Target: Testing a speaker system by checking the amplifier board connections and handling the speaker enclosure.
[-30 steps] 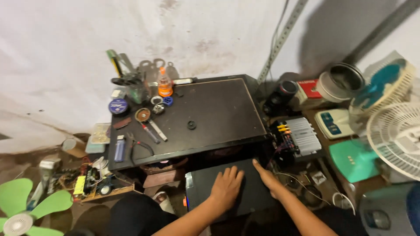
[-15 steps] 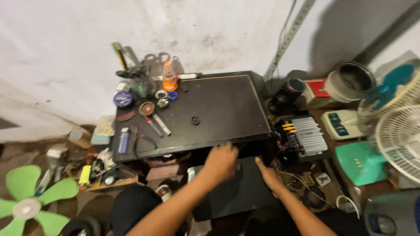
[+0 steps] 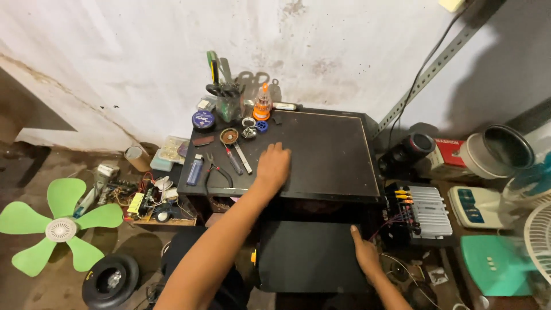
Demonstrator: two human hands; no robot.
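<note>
Under my right hand (image 3: pixel 365 261): flat black panel (image 3: pixel 310 255), palm resting on its right edge. Left hand (image 3: pixel 273 166) lies open on the black table (image 3: pixel 327 155), grasping nothing. Panel looks rigid, probably heavy; best gripped by opposite edges.

Green fan blade (image 3: pixel 54 225) lies on the floor at far left, a black wheel (image 3: pixel 109 279) just below it. Blue lighter (image 3: pixel 195 170) and pliers (image 3: pixel 213 170) sit near the table's left edge. Orange bottle (image 3: pixel 263 105) and tool cup (image 3: pixel 228 103) stand along its back edge. Silver amplifier (image 3: pixel 425 211) rests off the right edge.
</note>
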